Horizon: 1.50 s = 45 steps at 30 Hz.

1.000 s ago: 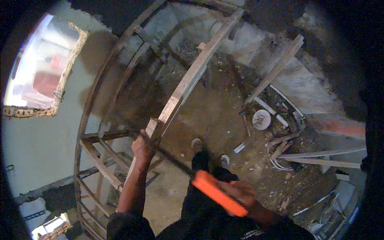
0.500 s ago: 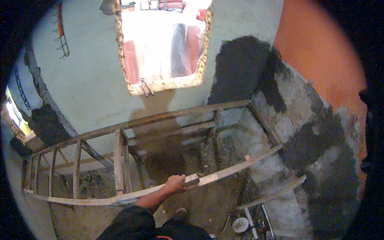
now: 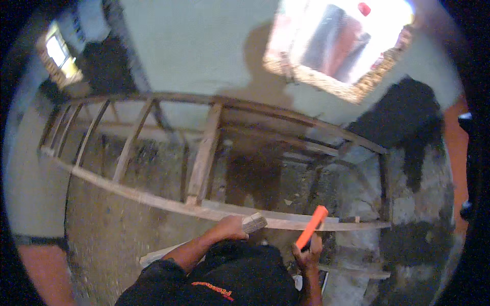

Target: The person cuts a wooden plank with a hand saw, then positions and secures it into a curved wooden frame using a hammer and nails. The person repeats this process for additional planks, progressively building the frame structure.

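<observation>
My left hand is closed around a short-ended piece of timber, just on my side of the frame's near rail. A pale length of wood shows beneath my left forearm; whether it is the same piece I cannot tell. My right hand grips a bright orange bar-shaped tool with a dark part by the fingers. Its upper end overlaps the near rail in view; its exact kind is unclear. Before me stretches a long wooden frame with several crosspieces.
Behind the frame rises a pale green wall with a rough-edged window opening. Dark patches mark the wall at right. A smaller window is at far left. Near the lower right lies a wooden strip.
My view has swung left. My left hand has lifted the timber piece off the near rail toward my body. My right hand has come into view with the orange tool.
</observation>
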{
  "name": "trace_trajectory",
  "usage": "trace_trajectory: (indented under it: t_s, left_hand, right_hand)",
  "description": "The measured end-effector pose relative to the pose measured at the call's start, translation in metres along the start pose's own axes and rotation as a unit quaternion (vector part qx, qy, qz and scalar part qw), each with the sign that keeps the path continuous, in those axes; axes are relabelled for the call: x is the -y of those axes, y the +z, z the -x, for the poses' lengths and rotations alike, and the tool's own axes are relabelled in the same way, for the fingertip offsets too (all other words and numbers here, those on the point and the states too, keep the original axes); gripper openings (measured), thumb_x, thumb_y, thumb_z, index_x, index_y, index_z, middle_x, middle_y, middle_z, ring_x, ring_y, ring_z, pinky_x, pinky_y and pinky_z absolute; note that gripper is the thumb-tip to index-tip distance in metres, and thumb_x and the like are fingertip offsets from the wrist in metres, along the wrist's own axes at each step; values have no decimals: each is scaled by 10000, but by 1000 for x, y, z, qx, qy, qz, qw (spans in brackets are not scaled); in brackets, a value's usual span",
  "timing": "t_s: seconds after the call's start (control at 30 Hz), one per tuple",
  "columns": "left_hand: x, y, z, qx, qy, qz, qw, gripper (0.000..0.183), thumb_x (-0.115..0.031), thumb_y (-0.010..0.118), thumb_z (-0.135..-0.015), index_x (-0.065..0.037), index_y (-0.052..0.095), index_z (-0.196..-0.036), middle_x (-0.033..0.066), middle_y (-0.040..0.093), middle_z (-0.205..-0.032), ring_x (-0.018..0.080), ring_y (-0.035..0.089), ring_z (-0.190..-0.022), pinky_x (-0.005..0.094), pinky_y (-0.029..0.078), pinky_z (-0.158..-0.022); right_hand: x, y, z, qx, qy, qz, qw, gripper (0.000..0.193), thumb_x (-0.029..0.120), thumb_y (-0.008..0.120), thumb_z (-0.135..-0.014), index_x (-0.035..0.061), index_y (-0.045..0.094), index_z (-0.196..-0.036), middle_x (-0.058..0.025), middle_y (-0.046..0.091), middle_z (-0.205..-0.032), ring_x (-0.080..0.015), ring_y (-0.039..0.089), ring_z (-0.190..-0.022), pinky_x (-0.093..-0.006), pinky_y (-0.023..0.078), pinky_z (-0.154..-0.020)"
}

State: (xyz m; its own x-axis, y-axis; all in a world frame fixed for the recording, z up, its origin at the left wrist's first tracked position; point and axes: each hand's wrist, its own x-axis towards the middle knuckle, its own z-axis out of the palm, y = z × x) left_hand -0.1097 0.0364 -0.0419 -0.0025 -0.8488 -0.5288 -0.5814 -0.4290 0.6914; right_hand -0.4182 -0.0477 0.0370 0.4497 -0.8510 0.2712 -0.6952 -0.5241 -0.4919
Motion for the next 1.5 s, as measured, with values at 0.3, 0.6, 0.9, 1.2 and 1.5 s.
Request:
trace_trajectory:
  t_s: [0.3,0.6,0.9,1.2,1.5]
  left_hand:
    - [106,73,78,-92,-254,109,957,479,-352,787,-662,-6,727,-987,240,719,-1001,404,699,-935,473,563,-837]
    - [131,129,125,-210,-340,187,897,543,-344,813,-642,28,712,-1025,275,702,-1036,428,685,-973,466,556,-871]
    - [169,164,116,-63,-384,168,906,765,-429,868,-624,69,663,-1168,310,629,-1247,409,621,-1169,447,500,-994]
    - [226,192,95,206,-347,246,882,647,-430,760,-720,31,687,-1167,196,671,-1222,319,623,-1091,410,475,-976]
    - [130,147,52,276,-387,262,840,349,-292,735,-748,-30,695,-974,86,687,-948,201,625,-773,377,519,-718]
  right_hand:
    - [111,135,-107,286,-372,32,882,698,593,767,-731,41,619,-1133,-148,652,-1033,-313,620,-909,-448,468,-781]
    - [153,205,-79,325,-366,39,871,618,503,790,-734,40,598,-1097,-135,588,-1018,-325,566,-989,-450,444,-818]
    - [162,202,-64,268,-301,-1,915,555,434,842,-699,52,620,-1035,-143,587,-1135,-330,555,-1073,-493,444,-879]
    - [61,158,17,462,-191,-128,857,297,381,718,-859,93,647,-857,-168,666,-731,-388,664,-662,-496,542,-599]
    - [-152,111,241,346,517,-49,781,383,406,701,-839,80,724,-1040,-221,713,-1006,-412,681,-965,-510,538,-854]
